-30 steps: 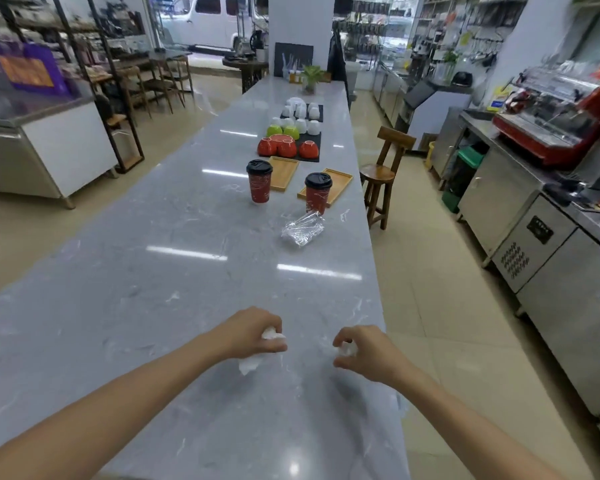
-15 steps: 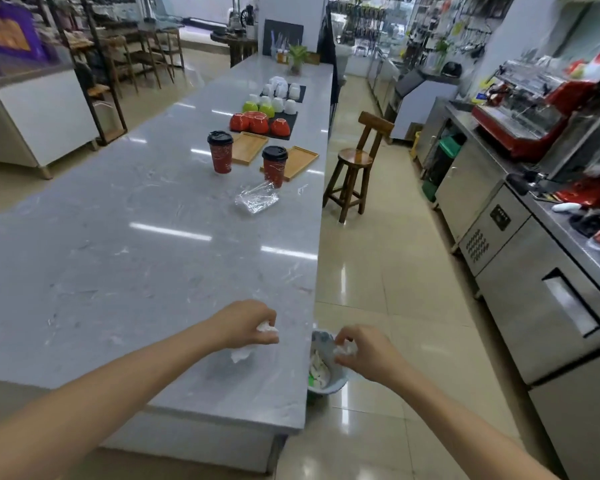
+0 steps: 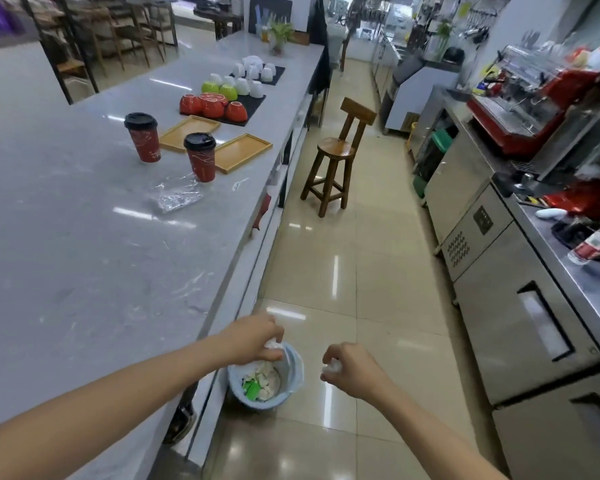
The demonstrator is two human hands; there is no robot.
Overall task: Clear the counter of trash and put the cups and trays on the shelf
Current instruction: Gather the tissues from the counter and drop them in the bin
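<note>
Trash is mid-disposal: the left hand (image 3: 257,339) pinches a crumpled tissue (image 3: 273,344) over the waste bin (image 3: 293,375) (already holding paper scraps), the right hand (image 3: 352,370) fingers pinch another wad (image 3: 330,368) beside it. Plastic wrap (image 3: 175,195), two lidded paper cups (image 3: 200,156) and wooden trays (image 3: 243,152) remain on the bench (image 3: 84,254).

no text, brand, number or sign can be read anywhere in the view. white markings are seen on the two red paper cups (image 3: 147,142) (too blurred to be made out as letters), and a small dark plate on the steel cabinet (image 3: 483,220) is likewise illegible.
</note>
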